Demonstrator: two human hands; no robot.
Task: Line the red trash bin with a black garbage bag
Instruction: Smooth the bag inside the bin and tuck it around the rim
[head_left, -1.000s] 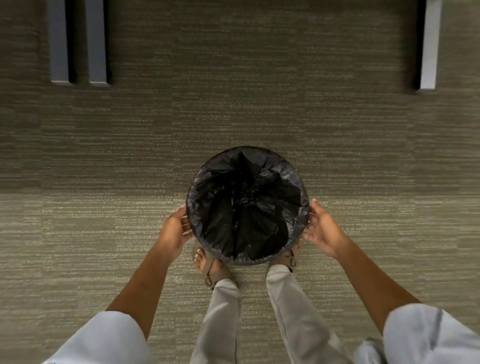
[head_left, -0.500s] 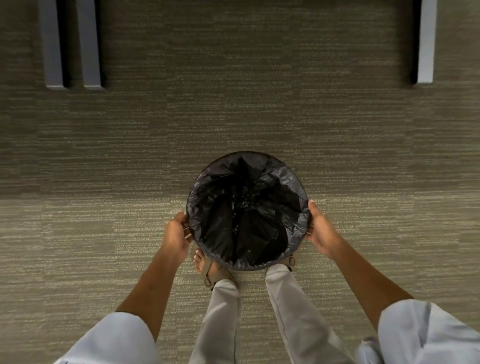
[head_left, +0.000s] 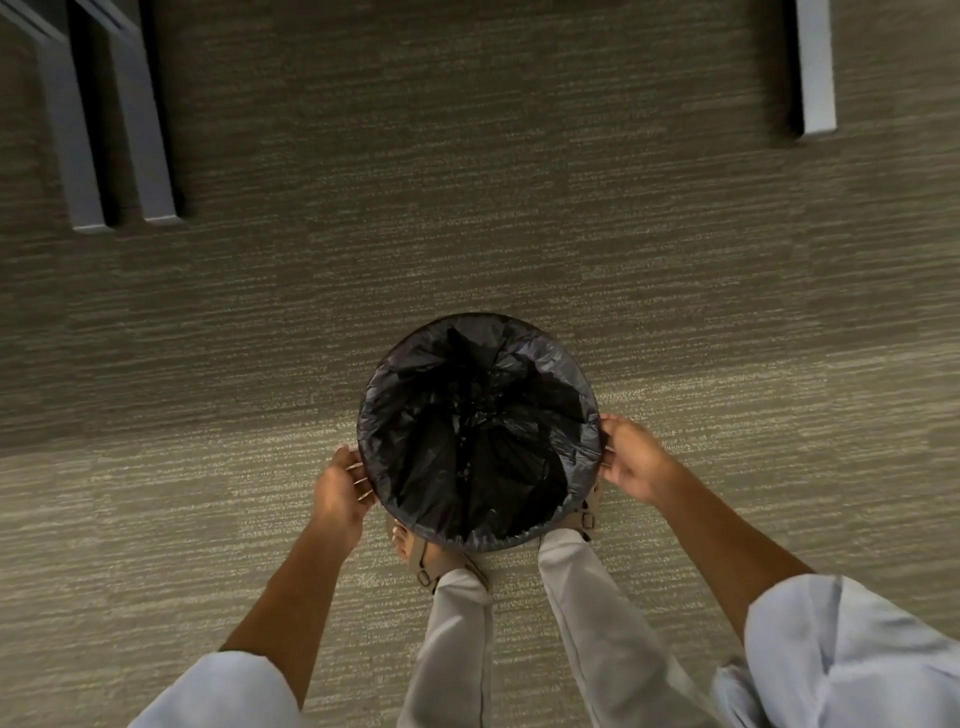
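A round trash bin stands on the carpet right in front of my feet, seen from straight above. A black garbage bag (head_left: 478, 436) fills it and is folded over the whole rim (head_left: 589, 400), so none of the bin's red shows. My left hand (head_left: 340, 491) presses against the bin's left side, fingers curled on the bag's folded edge. My right hand (head_left: 631, 460) grips the right side of the rim the same way.
Grey-green carpet (head_left: 467, 208) covers the floor all around. Two grey metal furniture legs (head_left: 124, 135) stand at the far left and one more leg (head_left: 815, 67) at the far right. My sandalled feet (head_left: 426, 556) are just behind the bin.
Both hands have closed in from beside the bin onto its rim. The view has shifted slightly, with the bin now a little farther forward.
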